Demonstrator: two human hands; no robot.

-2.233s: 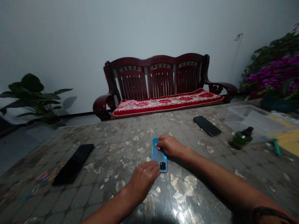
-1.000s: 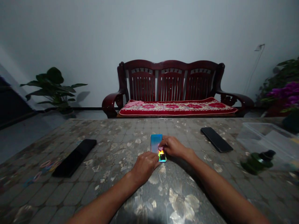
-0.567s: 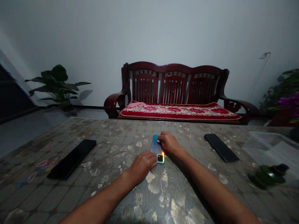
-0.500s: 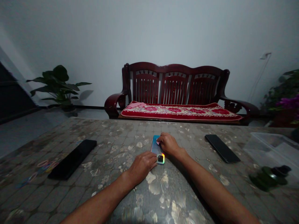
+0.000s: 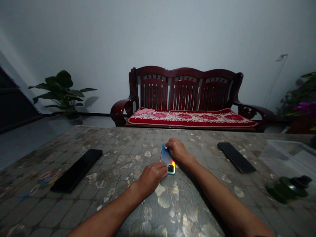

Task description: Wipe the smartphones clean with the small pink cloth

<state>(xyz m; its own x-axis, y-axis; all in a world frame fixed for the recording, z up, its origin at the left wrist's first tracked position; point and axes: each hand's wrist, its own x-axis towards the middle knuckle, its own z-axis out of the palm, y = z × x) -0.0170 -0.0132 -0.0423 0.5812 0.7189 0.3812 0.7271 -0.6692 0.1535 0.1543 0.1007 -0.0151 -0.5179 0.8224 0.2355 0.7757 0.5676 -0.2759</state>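
A blue, shiny-backed smartphone [image 5: 167, 157] lies back up on the patterned tablecloth, its dark camera block at the near end with rainbow glare beside it. My left hand [image 5: 153, 173] presses its fingers together against the phone's near left edge, gripping it there. Over the phone's far end, my right hand [image 5: 176, 149] is closed, pinching a small pale pinkish wad [image 5: 166, 147] against the back. Its exact kind is too small to make out, and part of it is hidden by the fingers.
Dark phones lie at the left [image 5: 77, 170] and right [image 5: 236, 157]. Several coloured bands [image 5: 48, 177] sit beside the left one. A clear plastic box [image 5: 278, 151] and a green bottle with a black top [image 5: 283, 190] stand at the right. Behind the table [image 5: 118, 138] is a wooden bench [image 5: 184, 89].
My right hand has slid slightly farther up toward the phone's far end, with the pale wad in its fingers. My left hand stays at the phone's near left edge.
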